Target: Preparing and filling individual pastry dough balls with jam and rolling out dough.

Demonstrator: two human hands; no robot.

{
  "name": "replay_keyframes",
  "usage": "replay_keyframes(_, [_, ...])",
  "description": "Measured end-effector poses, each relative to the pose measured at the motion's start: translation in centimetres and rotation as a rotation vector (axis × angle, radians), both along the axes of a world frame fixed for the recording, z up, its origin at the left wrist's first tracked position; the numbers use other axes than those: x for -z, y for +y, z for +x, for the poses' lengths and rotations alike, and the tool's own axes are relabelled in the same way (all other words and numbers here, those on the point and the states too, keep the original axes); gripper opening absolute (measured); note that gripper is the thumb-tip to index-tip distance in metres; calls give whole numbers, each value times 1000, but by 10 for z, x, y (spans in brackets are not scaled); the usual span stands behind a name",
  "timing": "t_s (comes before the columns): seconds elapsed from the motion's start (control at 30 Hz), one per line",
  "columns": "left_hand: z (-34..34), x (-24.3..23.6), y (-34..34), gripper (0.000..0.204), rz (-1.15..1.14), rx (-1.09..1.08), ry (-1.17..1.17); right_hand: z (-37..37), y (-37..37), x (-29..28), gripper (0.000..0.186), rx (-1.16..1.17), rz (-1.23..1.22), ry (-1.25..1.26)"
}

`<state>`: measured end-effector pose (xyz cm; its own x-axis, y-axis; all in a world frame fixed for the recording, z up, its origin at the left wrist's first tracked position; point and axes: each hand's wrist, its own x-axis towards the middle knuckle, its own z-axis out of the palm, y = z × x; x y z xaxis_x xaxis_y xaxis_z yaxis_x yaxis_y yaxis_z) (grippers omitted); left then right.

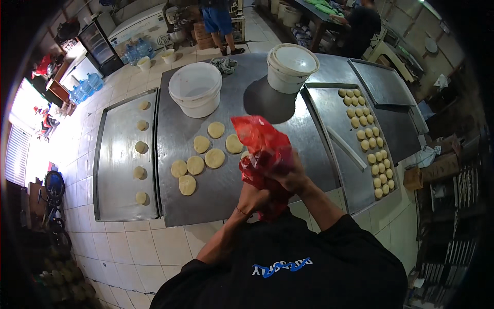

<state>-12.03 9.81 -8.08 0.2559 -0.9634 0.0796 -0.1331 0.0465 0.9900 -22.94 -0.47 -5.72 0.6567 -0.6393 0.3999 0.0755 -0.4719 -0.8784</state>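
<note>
Both of my hands are closed on a crumpled red plastic bag (260,136) over the near part of the metal table. My left hand (253,200) grips its lower part, close to my body. Higher up and to the right, my right hand (292,175) is wrapped around the bag's middle. What the bag contains I cannot make out. Several flattened dough rounds (214,158) lie on the table left of the bag. One more round (234,144) sits right beside it, and another is mostly hidden behind the plastic.
A metal tray (110,154) on the left bears several spaced dough balls (141,148). The right tray (337,154) holds grouped dough balls (368,133) and a long white bar (346,148). An uncovered white bucket (198,105) and a lidded bucket (285,82) stand at the back. Two people are beyond.
</note>
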Motion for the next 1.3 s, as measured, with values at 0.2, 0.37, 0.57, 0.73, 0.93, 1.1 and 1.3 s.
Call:
replay_keyframes(0.2, [16, -19, -5, 45, 80, 292, -416, -30, -25, -34, 76, -589, 594, 9])
replay_keyframes(0.37, [36, -5, -47, 34, 372, 873, -289, -16, -16, -6, 61, -300, 798, -172])
replay_keyframes(0.57, [17, 79, -73, 32, 241, 838, 89, -37, -35, 53, 71, -3, 702, -23])
replay_keyframes(0.73, [10, 116, -110, 32, 516, 1323, -196, -75, -75, 26, 99, -581, 959, -118])
replay_keyframes(0.93, [-7, 108, -125, 45, 430, 978, -36, -110, -84, 109, 72, -206, 587, 103])
replay_keyframes(1.1, [67, 141, -156, 60, 407, 33, -21, -133, -103, 138, 51, 163, 980, 163])
replay_keyframes(1.3, [44, 167, -192, 52, 616, -382, -718, -94, -117, 106, 56, 65, 637, 54])
